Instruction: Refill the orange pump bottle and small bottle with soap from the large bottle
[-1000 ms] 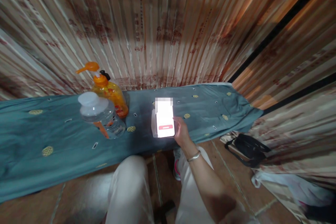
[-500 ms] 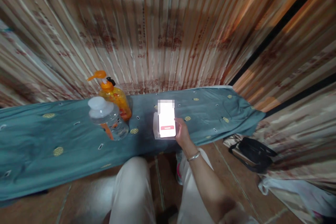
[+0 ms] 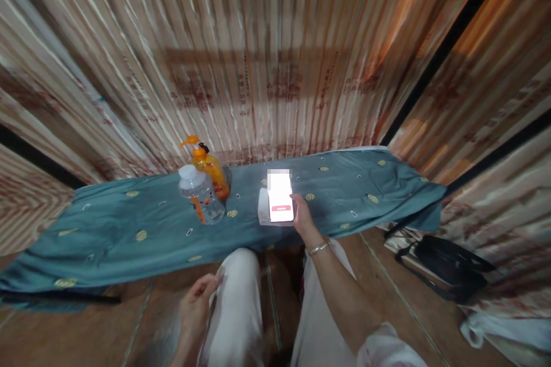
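My right hand [image 3: 303, 215] grips a smartphone [image 3: 282, 200] by its right edge, with the thumb at the side of the glowing white screen. A red button shows low on that screen, and its top is blurred out. Partly behind the phone is a white box-like thing [image 3: 263, 212], mostly hidden. Beside my left knee, my left hand [image 3: 196, 298] is held low with its fingers curled and the fingertips pressed together at the white trousers [image 3: 236, 304]. Whether anything is pinched there I cannot make out.
A clear bottle with a white cap [image 3: 202, 198] and an orange pump bottle [image 3: 215, 175] stand on the green cloth-covered table [image 3: 163, 241]. Patterned curtains [image 3: 275, 69] hang behind it. To the right a black bag [image 3: 447, 266] lies low, near a white plastic bag [image 3: 495, 330].
My left hand has come into view at the lower left, beside my knee. The view has shifted, so the table and bottles appear farther right. My right hand still holds the phone.
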`<state>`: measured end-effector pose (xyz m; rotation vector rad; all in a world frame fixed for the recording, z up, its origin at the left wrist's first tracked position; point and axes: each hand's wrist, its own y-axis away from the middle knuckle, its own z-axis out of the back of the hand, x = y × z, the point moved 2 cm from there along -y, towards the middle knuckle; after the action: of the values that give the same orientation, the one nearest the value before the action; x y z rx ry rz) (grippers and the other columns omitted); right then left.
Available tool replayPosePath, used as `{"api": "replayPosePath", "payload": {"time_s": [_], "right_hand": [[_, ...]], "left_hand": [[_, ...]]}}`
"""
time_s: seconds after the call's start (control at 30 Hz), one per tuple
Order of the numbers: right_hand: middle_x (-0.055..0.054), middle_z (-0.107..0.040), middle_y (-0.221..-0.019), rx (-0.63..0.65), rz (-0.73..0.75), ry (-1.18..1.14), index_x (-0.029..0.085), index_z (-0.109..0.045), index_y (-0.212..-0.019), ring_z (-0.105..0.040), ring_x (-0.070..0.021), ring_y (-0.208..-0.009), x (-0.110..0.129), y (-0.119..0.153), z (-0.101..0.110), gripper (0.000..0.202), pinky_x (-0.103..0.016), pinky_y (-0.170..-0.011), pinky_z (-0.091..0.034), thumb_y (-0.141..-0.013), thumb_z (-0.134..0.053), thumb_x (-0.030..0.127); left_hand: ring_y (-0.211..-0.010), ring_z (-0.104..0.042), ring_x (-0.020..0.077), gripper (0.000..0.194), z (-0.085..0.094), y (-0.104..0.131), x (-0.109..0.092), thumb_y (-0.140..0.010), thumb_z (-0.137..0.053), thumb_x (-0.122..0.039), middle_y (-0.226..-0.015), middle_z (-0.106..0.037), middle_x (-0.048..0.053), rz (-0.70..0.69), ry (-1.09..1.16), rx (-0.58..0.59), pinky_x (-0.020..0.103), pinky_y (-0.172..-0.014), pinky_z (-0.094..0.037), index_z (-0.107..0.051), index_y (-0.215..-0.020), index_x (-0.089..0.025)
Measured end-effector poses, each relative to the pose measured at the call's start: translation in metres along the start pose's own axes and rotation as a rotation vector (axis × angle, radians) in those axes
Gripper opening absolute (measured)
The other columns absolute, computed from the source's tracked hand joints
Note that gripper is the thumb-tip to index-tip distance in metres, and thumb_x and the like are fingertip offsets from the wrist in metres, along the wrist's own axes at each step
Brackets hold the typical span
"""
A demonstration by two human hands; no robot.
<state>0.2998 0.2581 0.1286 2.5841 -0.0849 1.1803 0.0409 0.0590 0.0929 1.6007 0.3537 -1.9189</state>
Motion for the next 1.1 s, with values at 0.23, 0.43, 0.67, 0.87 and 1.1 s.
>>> {"api": "replayPosePath", "payload": {"time_s": [0.23,0.43,0.67,0.87,1.1], "right_hand": [[0.006,-0.063,-0.053,0.015,-0.028,-0.009,0.024,-0.057,-0.061,-0.067,-0.0225,-0.066,0.016,0.002,0.009,0.014,-0.035,-0.067,-0.055,-0.052,-0.065,0.031],[0.004,-0.064,-0.055,0.018,-0.032,-0.029,0.024,-0.058,-0.063,-0.068,-0.0248,-0.075,0.022,0.004,0.013,0.012,-0.035,-0.068,-0.055,-0.054,-0.062,0.031],[0.008,-0.061,-0.054,-0.012,-0.028,-0.008,0.024,-0.054,-0.062,-0.066,-0.0204,-0.067,0.016,-0.005,0.017,0.013,-0.033,-0.069,-0.053,-0.057,-0.063,0.033],[0.009,-0.064,-0.056,-0.033,-0.028,0.003,0.024,-0.054,-0.059,-0.059,-0.0155,-0.056,0.009,-0.007,0.014,0.014,-0.029,-0.061,-0.05,-0.055,-0.064,0.033],[0.008,-0.064,-0.056,0.0,-0.042,0.086,0.024,-0.055,-0.06,-0.061,-0.0172,-0.057,-0.002,0.0,0.005,0.016,-0.03,-0.058,-0.048,-0.056,-0.063,0.037]], "left_hand": [[-0.083,-0.068,0.0197,0.046,-0.081,0.001,-0.066,-0.051,-0.087,-0.051,-0.083,-0.074,0.006,-0.034,0.384,0.242,0.031,-0.085,-0.051,-0.074,-0.081,-0.019],[-0.123,-0.06,0.0239,0.033,-0.175,-0.009,-0.095,-0.078,-0.073,-0.039,-0.12,-0.071,0.011,0.158,0.626,0.437,0.035,-0.1,-0.047,-0.07,-0.105,-0.02],[-0.109,-0.069,0.0263,0.035,-0.232,-0.02,-0.105,-0.094,-0.051,-0.042,-0.105,-0.075,0.011,0.301,0.777,0.61,0.039,-0.096,-0.053,-0.068,-0.103,-0.012],[-0.105,-0.07,0.0254,0.031,-0.236,-0.039,-0.094,-0.092,-0.058,-0.039,-0.098,-0.077,0.01,0.361,0.798,0.562,0.036,-0.096,-0.053,-0.068,-0.103,-0.012],[-0.099,-0.072,0.0244,0.035,-0.232,-0.053,-0.086,-0.087,-0.064,-0.041,-0.098,-0.077,0.009,0.363,0.839,0.577,0.035,-0.093,-0.054,-0.068,-0.106,-0.012]]}}
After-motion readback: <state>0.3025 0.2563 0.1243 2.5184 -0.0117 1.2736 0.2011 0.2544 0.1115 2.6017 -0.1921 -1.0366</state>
